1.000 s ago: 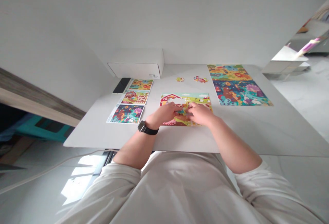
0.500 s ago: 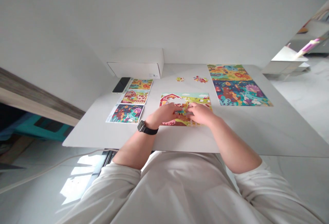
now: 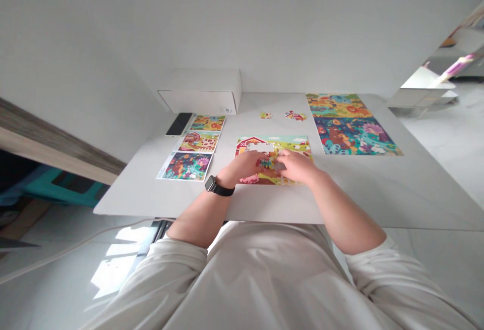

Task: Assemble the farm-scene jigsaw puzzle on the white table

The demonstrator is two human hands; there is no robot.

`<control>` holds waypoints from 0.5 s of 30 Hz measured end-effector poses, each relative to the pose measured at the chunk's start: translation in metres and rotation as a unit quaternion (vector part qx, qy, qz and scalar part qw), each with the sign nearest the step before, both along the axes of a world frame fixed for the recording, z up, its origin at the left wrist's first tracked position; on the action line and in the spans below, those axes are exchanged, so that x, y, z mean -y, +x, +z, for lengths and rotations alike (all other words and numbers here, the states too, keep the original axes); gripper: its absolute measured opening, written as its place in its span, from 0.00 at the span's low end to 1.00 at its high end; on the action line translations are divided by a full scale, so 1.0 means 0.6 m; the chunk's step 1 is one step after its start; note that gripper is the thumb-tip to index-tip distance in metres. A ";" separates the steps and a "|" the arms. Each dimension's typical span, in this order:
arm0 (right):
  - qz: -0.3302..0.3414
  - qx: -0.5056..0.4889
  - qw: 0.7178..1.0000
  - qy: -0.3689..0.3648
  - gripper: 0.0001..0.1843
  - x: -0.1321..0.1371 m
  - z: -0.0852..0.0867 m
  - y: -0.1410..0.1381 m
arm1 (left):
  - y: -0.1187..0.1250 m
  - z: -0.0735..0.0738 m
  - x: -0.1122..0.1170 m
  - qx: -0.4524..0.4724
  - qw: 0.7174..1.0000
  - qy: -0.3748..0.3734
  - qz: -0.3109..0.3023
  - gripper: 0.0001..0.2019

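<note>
A farm jigsaw puzzle [image 3: 291, 144] with a red barn lies on the white table [image 3: 378, 188] in front of me. My left hand [image 3: 244, 165], with a black watch on its wrist, rests on the puzzle's middle, fingers curled down. My right hand [image 3: 297, 166] sits beside it, fingers bent over a small puzzle piece [image 3: 266, 161] between the two hands. Both hands touch that piece. A white gap [image 3: 260, 146] shows in the puzzle just above my left hand.
Two finished puzzles [image 3: 350, 123] lie at the far right. Two loose pieces [image 3: 295, 115] sit behind the farm puzzle. Three picture cards [image 3: 198, 142], a black phone [image 3: 179, 124] and a white box [image 3: 202, 93] are at the left and back.
Both hands stay on the puzzle's middle; their fingers have shifted slightly around the small piece. The view has moved a little.
</note>
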State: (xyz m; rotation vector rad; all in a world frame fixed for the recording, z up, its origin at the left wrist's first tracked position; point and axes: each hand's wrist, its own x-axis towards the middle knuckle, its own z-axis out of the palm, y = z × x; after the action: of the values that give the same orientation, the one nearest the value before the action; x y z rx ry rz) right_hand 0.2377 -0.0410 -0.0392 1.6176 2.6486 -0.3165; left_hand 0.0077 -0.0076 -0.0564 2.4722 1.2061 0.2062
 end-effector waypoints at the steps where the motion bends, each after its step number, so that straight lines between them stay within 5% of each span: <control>1: -0.001 0.000 1.000 0.001 0.16 0.000 0.000 0.000 | 0.000 -0.001 -0.001 0.001 1.000 -0.001 -0.001 0.22; 15: -0.011 -0.017 1.000 -0.018 0.19 -0.002 -0.004 0.001 | -0.007 -0.008 -0.010 0.007 1.000 -0.005 -0.018 0.24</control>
State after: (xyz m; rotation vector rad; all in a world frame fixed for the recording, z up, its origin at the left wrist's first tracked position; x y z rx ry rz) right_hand 0.2380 -0.0398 -0.0414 1.6471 2.6354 -0.3945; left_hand 0.0034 -0.0017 -0.0610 2.4772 1.1538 0.2078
